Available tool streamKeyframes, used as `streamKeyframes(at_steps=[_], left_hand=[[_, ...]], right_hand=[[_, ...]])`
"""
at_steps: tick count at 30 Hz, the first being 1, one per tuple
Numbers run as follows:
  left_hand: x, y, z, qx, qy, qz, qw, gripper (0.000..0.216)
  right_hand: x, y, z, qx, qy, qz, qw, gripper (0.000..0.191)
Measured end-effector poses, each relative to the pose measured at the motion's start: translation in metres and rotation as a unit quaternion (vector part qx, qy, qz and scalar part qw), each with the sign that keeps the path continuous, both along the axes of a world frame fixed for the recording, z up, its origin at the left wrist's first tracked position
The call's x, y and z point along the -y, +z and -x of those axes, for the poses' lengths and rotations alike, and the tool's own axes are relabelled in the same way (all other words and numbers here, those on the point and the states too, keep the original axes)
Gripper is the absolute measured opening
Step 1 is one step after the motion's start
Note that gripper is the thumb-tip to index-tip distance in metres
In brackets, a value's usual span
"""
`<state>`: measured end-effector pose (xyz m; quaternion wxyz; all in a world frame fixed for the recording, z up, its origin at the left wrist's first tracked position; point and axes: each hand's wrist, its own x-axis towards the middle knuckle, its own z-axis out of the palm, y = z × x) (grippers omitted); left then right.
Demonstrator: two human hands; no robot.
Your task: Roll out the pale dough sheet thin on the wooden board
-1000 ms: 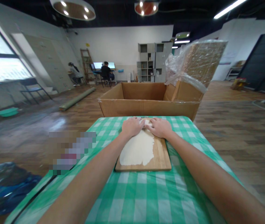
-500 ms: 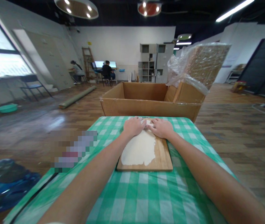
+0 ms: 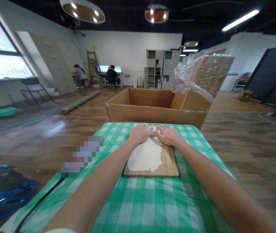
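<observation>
A pale, thin sheet of dough (image 3: 146,155) with a ragged right edge lies on a wooden board (image 3: 168,165). At its far end, my left hand (image 3: 139,133) has its fingers curled over the dough, thumb pointing inward. My right hand (image 3: 168,134) mirrors it from the other side, the thumbs almost meeting at a small raised fold of dough (image 3: 154,131). Both hands are closed on that far edge, though most fingertips are hidden. Bare wood shows along the board's right side.
Under the board is a table with a green checked cloth (image 3: 140,204). A blurred-out object (image 3: 84,155) and a black cable (image 3: 38,202) lie at its left. An open cardboard box (image 3: 152,113) stands just beyond. A blue plastic bag (image 3: 9,197) sits on the floor. Two people sit far back.
The view has tilted up slightly. Both hands remain at the dough's far edge, with the right fingers shifted a little inward; the sheet looks much the same.
</observation>
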<state>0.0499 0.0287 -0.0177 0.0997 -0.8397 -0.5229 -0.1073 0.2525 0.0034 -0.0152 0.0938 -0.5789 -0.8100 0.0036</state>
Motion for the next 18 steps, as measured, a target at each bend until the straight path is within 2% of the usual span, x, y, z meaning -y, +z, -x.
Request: streamKeyframes(at_steps=[4, 8, 13, 18], left_hand=[[0.010, 0.003, 0.005, -0.007, -0.037, -0.013, 0.999, 0.049], [0.031, 0.008, 0.009, 0.005, -0.040, 0.004, 0.999, 0.049], [0.075, 0.012, 0.013, 0.042, -0.016, -0.010, 0.999, 0.052], [0.121, 0.018, 0.025, 0.052, -0.038, -0.013, 0.998, 0.054]], right_hand=[[0.020, 0.009, 0.002, 0.002, 0.004, 0.011, 1.000, 0.071], [0.046, 0.014, 0.003, -0.001, 0.012, 0.015, 1.000, 0.069], [0.087, 0.016, 0.004, 0.002, 0.020, 0.002, 1.000, 0.071], [0.130, 0.018, 0.001, -0.008, 0.045, -0.013, 0.999, 0.079]])
